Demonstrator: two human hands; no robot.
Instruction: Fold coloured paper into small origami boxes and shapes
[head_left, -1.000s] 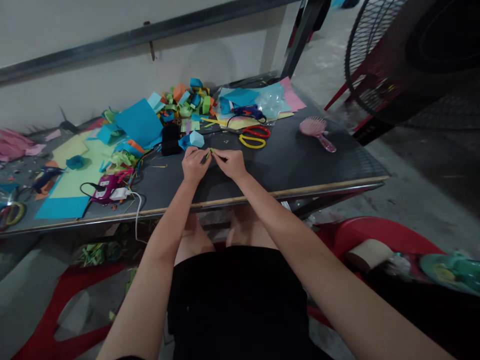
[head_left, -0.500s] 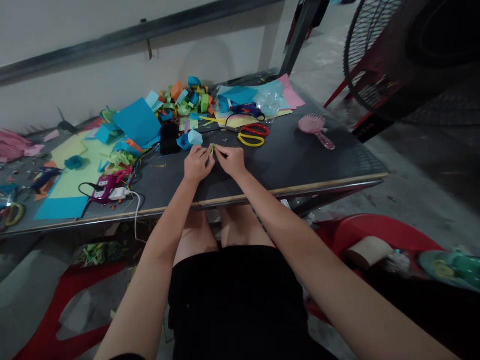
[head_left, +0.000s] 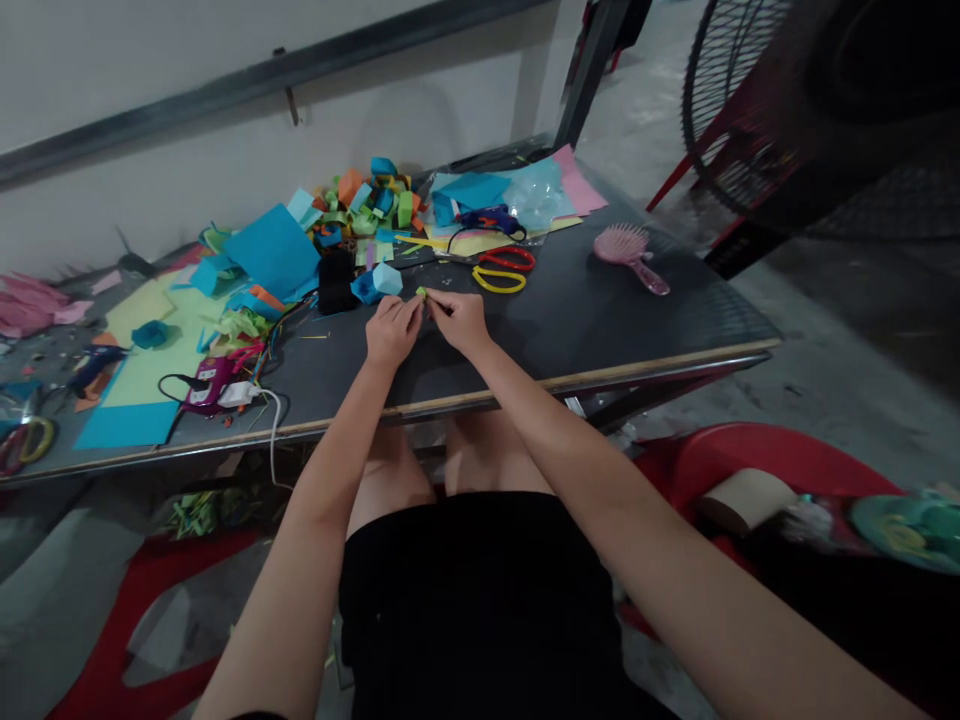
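Note:
Between the fingertips of both hands is a small piece of green paper [head_left: 421,292], mostly covered by the fingers. My left hand [head_left: 391,328] pinches it from the left, and my right hand [head_left: 459,318] pinches it from the right, both just above the dark tabletop [head_left: 555,330]. Close behind my left hand lie a light blue folded paper shape [head_left: 388,278] and a darker blue paper piece [head_left: 365,289]. Red-and-yellow-handled scissors [head_left: 501,272] rest beyond my right hand.
A heap of coloured paper pieces [head_left: 371,205] lies by the wall. Blue paper sheets [head_left: 274,248], a purple power strip [head_left: 210,385] and a glue gun [head_left: 491,220] are on the table. A pink hairbrush [head_left: 630,252] lies to the right, near a fan [head_left: 739,100].
The green paper has turned between my fingers and now shows as a small compact bit at their tips. The hands stay in nearly the same place; the view has shifted slightly.

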